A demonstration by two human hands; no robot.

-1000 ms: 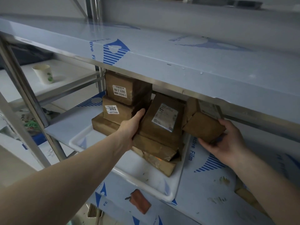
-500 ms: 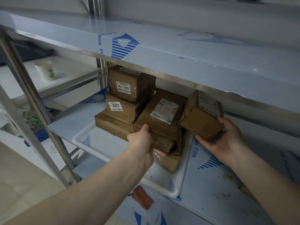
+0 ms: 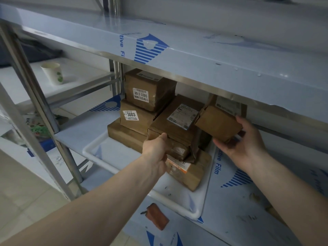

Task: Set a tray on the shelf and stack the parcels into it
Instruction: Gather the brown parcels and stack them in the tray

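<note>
A white tray (image 3: 99, 153) lies on the middle shelf (image 3: 81, 134) and holds several brown parcels. At the back left, the parcel labelled 80-2-3205 (image 3: 147, 89) sits on the parcel labelled 3003 (image 3: 136, 119), over a flat parcel (image 3: 124, 134). A tilted labelled parcel (image 3: 175, 121) leans on lower parcels (image 3: 191, 173). My left hand (image 3: 156, 151) grips the front left corner of that leaning stack. My right hand (image 3: 243, 141) holds a small brown parcel (image 3: 218, 121) in the air, just right of the stack and under the upper shelf.
The upper shelf (image 3: 213, 55) hangs close over the parcels. A paper cup (image 3: 53, 72) stands on a white table at the left. Steel posts (image 3: 33, 96) frame the left side. A small orange-brown object (image 3: 158, 216) lies on the lower shelf below the tray.
My left hand slid down from the tall back stack to the front corner of the leaning stack. My right hand lifted the small parcel slightly higher.
</note>
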